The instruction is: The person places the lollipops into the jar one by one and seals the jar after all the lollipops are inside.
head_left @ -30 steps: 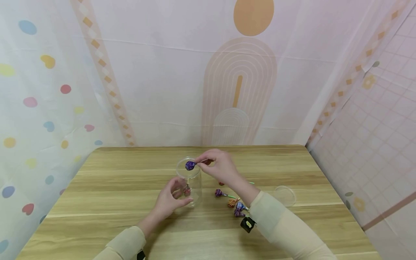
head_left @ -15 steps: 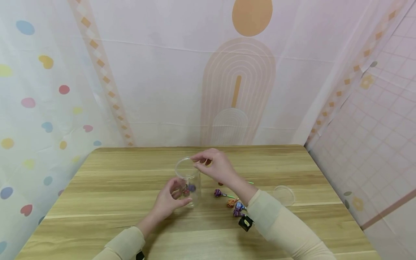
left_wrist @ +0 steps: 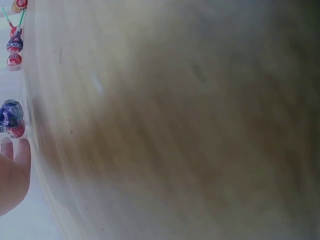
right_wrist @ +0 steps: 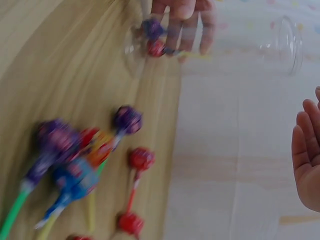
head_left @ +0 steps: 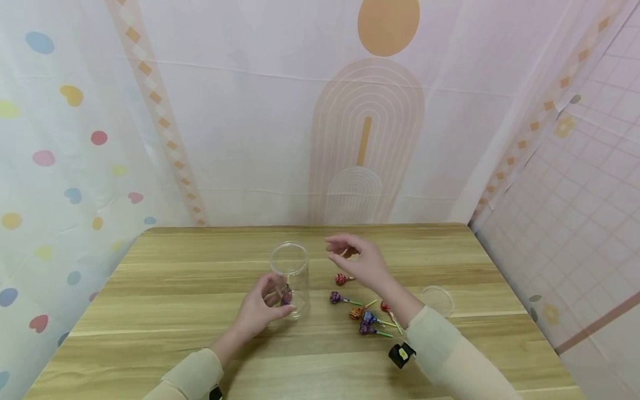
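Clear plastic jar (head_left: 290, 278) upright on the wooden table (head_left: 165, 289), mouth open at the top. Left hand (head_left: 261, 306) wrapped round the lower part of the jar, fingers curled against its wall, holding it steady. Inside, down at the bottom, two wrapped lollipops: purple one (head_left: 286, 298) and a red one (right_wrist: 156, 48) pressed beside it, seen through the wall in the right wrist view. Right hand (head_left: 356, 259) up in the air to the right of the jar, clear of the rim, fingers loosely bent and holding nothing. Below that hand, loose lollipops scattered on the wood: a red one (head_left: 341, 278) nearest the jar's side, a purple one with a green stick (head_left: 336, 297) just below it, then a small cluster of orange, blue and purple ones (head_left: 367, 319) lying close together, sticks pointing right. Clear round lid (head_left: 437, 300) flat on the table further right, well apart from the jar. Beige sleeves on both arms. Left wrist view mostly blurred wood, only a fingertip (left_wrist: 20, 150) and the candy at its edge.
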